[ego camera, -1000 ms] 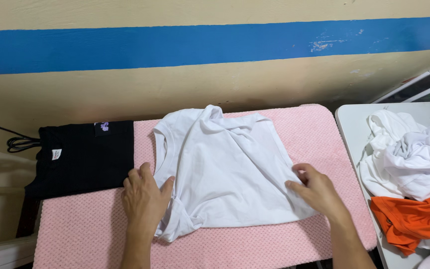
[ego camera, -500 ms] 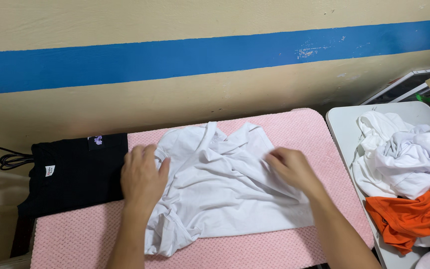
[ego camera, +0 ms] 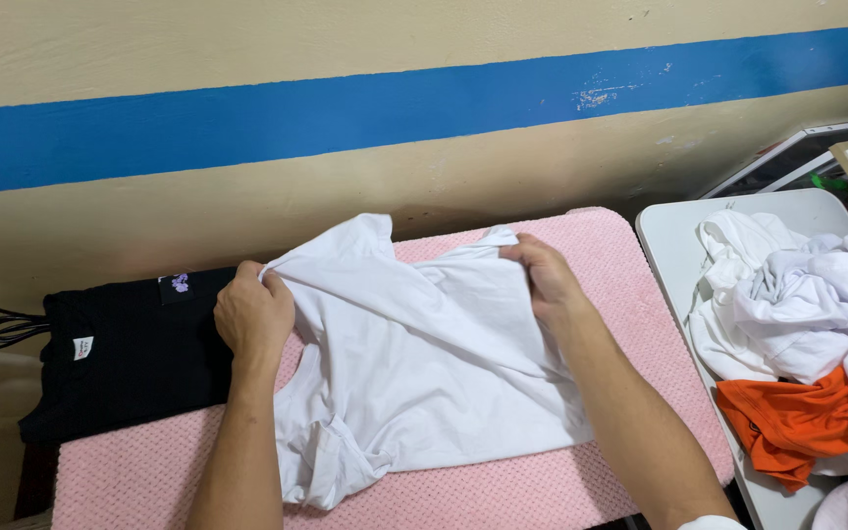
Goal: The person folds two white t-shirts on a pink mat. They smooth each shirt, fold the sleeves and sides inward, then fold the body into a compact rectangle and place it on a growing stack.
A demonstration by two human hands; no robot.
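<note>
View from above of a person's two bare hands working a white T-shirt (ego camera: 424, 363) on a tabletop (ego camera: 630, 294) covered by a pink textured towel. The left hand (ego camera: 252, 314) is curled into a closed grip, pinching a bunched edge of the shirt near its far left corner, just above the towel. The right hand (ego camera: 545, 280) is likewise closed on the shirt's far edge, thumb and fingers clamped on a fold of fabric. Between the two grips the far edge of the shirt is lifted and pulled into a ridge, with a flap of cloth standing up beyond the left hand. The rest of the shirt slopes down from the hands toward the viewer and lies on the towel, its near left corner crumpled at the near edge of the tabletop.

Just left of the left hand, touching the white shirt's area, lies a folded black garment (ego camera: 130, 358) with a small label. To the right stands a separate white table (ego camera: 669, 236), carrying a heap of white clothes (ego camera: 797, 294) and an orange garment (ego camera: 787, 417). Behind runs a beige wall with a blue stripe (ego camera: 345, 113).
</note>
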